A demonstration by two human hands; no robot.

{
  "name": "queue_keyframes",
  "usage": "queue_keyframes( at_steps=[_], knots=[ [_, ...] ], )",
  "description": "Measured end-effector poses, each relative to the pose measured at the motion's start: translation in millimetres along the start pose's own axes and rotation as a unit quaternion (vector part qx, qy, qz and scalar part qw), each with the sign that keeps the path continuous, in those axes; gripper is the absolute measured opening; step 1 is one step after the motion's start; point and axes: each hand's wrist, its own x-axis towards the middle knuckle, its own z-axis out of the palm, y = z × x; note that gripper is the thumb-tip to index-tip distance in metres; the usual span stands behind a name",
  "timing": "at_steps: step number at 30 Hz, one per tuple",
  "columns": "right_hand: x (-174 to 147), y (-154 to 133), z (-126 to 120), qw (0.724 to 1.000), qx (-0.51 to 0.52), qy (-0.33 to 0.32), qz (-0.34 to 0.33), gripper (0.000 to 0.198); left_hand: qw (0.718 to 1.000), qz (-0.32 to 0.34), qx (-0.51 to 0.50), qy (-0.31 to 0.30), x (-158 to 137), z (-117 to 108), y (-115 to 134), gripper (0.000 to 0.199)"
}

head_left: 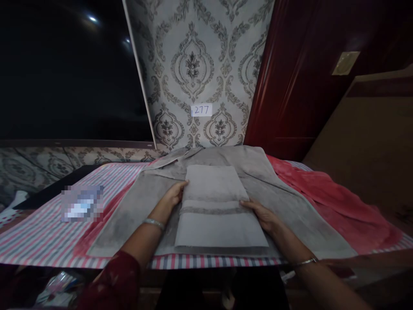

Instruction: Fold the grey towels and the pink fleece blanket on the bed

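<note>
Striped tablecloth (pixel 48 234), left grip (pixel 172 196), right grip (pixel 263 216), both pinching gray rectangle (pixel 217 209)

Left hand (pixel 174 193) and right hand (pixel 263 216) both bare. Left side: dark red sleeve (pixel 120 275), stops well short of the wrist, faint paler marks on the fabric, can't tell if printed. Silvery bracelet (pixel 154 223) there too, flat band, looks textured. Right side: slim silvery bangle (pixel 306 261), shiny. Right forearm (pixel 329 277) uncovered as far as visible.
</note>
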Motion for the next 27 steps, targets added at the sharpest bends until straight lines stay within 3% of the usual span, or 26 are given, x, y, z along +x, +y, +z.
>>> queue_keyframes(
  at_steps=[4, 7, 9, 12, 15, 18, 22, 24, 27],
  knots=[
    [-1.4, -10.5, 1.2, 0.998, -0.051, -0.001, -0.027, 0.062, 1.000, -0.005, 0.005, 0.007, 5.7, 16.1, 10.5, 0.028],
    [-2.5, -41.5, 2.9, 0.994, -0.094, -0.006, -0.045, 0.061, 1.000, 0.023, -0.005, 0.003, -6.8, 24.0, 23.2, 0.032],
    [-4.1, -70.6, 5.0, 0.989, -0.134, -0.017, -0.058, 0.060, 0.996, 0.087, -0.016, -0.006, -25.2, 26.5, 35.2, 0.034],
    [-2.0, -118.9, 9.5, 0.980, -0.174, -0.067, -0.075, 0.061, 0.969, 0.243, -0.036, -0.009, -67.6, 26.9, 48.7, 0.038],
    [16.1, -158.5, 13.3, 0.964, -0.201, -0.159, -0.072, 0.070, 0.943, 0.329, -0.054, -0.016, -116.3, 21.1, 39.9, 0.044],
    [53.5, -166.2, 14.2, 0.934, -0.262, -0.229, -0.074, 0.077, 0.956, 0.266, -0.117, -0.047, -146.6, 0.6, 4.0, 0.039],
    [110.2, -116.1, 10.4, 0.866, -0.416, -0.278, -0.009, 0.082, 0.959, 0.113, -0.258, -0.024, -143.4, -49.8, -45.7, 0.046],
    [129.4, -86.3, 5.9, 0.851, -0.462, -0.250, 0.007, 0.081, 0.962, 0.075, -0.263, -0.025, -134.0, -74.5, -53.5, 0.049],
    [140.8, -66.8, -4.4, 0.858, -0.461, -0.228, -0.011, 0.073, 0.975, 0.057, -0.212, -0.037, -121.4, -101.2, -40.3, 0.047]
  ],
)
